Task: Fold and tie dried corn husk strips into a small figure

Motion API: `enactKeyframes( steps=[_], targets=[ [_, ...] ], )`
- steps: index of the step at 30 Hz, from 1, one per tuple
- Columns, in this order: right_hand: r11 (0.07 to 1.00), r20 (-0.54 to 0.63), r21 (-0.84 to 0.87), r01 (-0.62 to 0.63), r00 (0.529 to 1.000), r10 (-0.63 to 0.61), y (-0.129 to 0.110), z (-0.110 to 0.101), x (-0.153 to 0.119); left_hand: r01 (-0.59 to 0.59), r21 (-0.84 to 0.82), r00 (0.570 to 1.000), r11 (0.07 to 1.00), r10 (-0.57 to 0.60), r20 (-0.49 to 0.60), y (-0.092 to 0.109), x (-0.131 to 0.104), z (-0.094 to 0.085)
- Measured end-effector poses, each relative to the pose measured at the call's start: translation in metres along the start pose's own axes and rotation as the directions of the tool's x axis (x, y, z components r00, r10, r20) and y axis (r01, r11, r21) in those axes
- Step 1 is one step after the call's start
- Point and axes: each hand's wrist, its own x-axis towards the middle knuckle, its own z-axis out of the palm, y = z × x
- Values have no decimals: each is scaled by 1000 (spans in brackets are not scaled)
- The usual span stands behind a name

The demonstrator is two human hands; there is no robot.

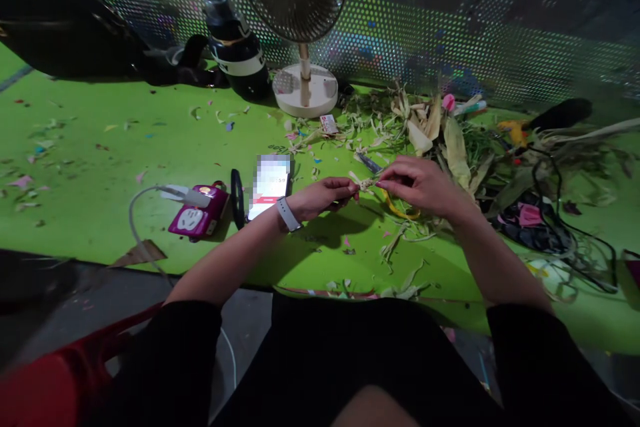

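Note:
A small pale braided piece of husk (366,183) is held between my two hands above the green table (165,120). My left hand (333,193), with a watch strap at its wrist, pinches the left end of the piece. The right end is between the thumb and fingers of my right hand (409,181). Just behind and below the piece lie scissors (400,208) with yellow handles, partly hidden by my right hand. Loose husk strips (397,240) are on the table below my right hand.
A lit phone (271,185) and a purple power socket (197,212) are to the left. A fan (305,90) and a dark bottle (239,57) stand at the back. Dry husks (455,147), a glue gun (515,132) and black cables lie to the right.

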Motion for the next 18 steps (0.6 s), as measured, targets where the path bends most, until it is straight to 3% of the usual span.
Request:
enactKeyframes(
  steps=[14, 18],
  targets=[
    [993, -77, 0, -115, 990, 114, 18, 2, -3, 63, -31, 992, 998, -59, 112, 0, 0, 0],
    [993, -74, 5, -116, 991, 116, 20, 0, -6, 25, 15, 988, 1000, -27, 154, 3, -4, 2]
  ],
)
